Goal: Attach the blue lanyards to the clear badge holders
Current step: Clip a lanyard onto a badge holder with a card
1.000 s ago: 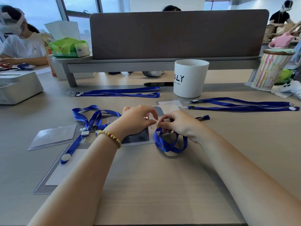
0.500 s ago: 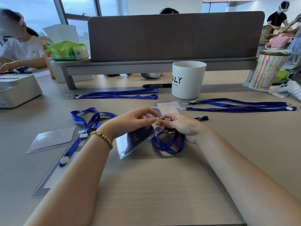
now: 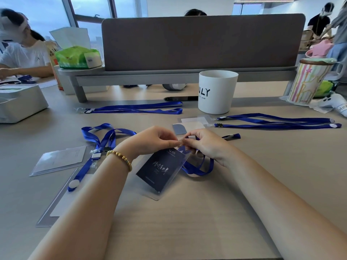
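Pale wood-grain desk surface (image 3: 187, 222) carries the work, closed at its far edge by a grey fabric divider panel (image 3: 202, 42) on a low grey shelf.

Blue fabric lanyards, count four: one folded flat near the far edge left of centre (image 3: 135, 109); one laid out long toward the right edge (image 3: 277, 121); one looped loosely toward the left edge (image 3: 101, 141), its strap running across a clear holder; one looped under the right hand (image 3: 199, 170).

Clear plastic badge holders, count at least four: one held holder with a dark blue printed card (image 3: 161, 169); one with a white card near the left edge (image 3: 58, 160); one larger at the near-left corner (image 3: 56, 207); a small stack in front of the white cylindrical cup (image 3: 217, 91), exact number not discernible (image 3: 191, 123).

Left hand (image 3: 150, 141), wearing a yellow bead bracelet (image 3: 120, 158), is raised above the desk centre; thumb and forefinger pinch the top edge of the held holder, which hangs tilted with its lower corner near the desk.

Right hand (image 3: 208, 145) meets the left fingertip to fingertip, fingers narrowly closed on the white clip end (image 3: 191, 137) of the fourth lanyard.
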`<state>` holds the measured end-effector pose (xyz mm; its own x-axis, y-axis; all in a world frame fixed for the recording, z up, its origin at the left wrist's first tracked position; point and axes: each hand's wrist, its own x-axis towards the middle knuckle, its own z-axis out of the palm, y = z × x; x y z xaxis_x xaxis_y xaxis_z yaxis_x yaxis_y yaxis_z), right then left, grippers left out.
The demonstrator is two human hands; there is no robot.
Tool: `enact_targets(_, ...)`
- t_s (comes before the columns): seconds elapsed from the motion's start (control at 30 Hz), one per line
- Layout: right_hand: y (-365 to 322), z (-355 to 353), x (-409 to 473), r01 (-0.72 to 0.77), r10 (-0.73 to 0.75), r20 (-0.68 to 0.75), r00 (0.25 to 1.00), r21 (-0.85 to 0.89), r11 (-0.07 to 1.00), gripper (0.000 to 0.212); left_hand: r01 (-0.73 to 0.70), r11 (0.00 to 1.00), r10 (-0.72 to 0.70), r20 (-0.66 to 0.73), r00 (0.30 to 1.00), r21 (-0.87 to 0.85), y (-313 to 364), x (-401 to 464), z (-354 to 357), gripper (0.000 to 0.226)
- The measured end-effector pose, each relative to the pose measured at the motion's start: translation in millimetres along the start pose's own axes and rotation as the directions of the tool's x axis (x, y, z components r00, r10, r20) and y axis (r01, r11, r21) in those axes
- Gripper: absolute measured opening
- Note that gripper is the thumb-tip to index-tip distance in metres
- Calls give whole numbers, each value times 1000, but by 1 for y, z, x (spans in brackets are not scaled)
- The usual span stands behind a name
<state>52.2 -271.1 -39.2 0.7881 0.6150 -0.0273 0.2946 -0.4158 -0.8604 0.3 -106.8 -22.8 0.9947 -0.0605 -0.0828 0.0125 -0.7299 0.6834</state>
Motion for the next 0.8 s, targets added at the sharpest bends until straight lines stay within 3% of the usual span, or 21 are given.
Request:
enact_targets(0.23,-9,-1,-6,20,-21,-13,1000,-46,999,11,23,998,-24,-17,1000,-59,-2,2,1,13)
enact_targets(0.6,-7,-5,-4,-53,53,-21,998,33,998,7,34,995,-31,26,999,-99,-1,2,4,10)
enact_targets(0.8,-5,-9,-3,-16,1,-73,997,-203,979,17,23,997,-25,-24,999,-77,2,3,7,9)
